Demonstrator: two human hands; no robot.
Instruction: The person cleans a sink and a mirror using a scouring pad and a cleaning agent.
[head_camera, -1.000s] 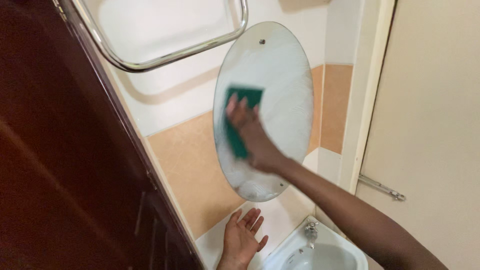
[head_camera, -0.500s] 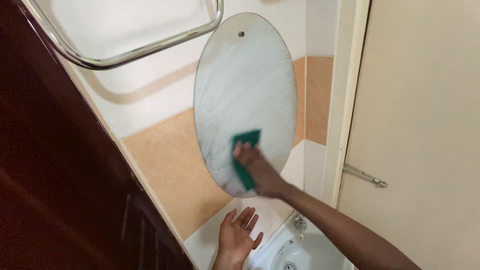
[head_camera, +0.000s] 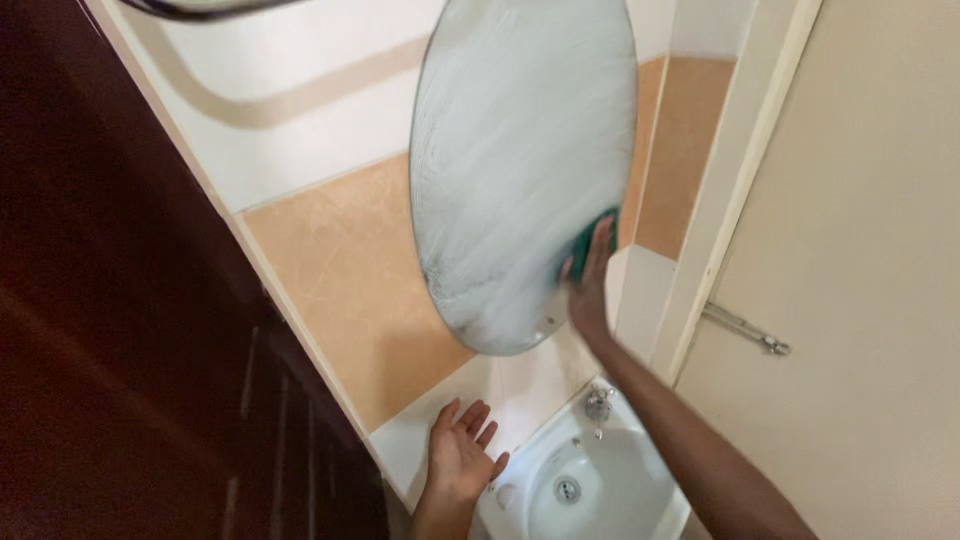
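One oval mirror (head_camera: 520, 170), one green sponge (head_camera: 592, 240), one sink (head_camera: 590, 480), one tap (head_camera: 598, 404), two hands (head_camera: 460, 462)

mirror (head_camera: 520, 170) top cut off | green sponge (head_camera: 590, 240) mostly hidden behind right hand (head_camera: 588, 285)

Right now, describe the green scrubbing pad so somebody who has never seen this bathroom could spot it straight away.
Find the oval wall mirror, smeared with soapy streaks, that hangs above the small white corner sink. At the mirror's lower right edge the right hand presses flat against the glass, and the green scrubbing pad shows from under its fingers. It is the only green thing among white, peach and dark brown surfaces.
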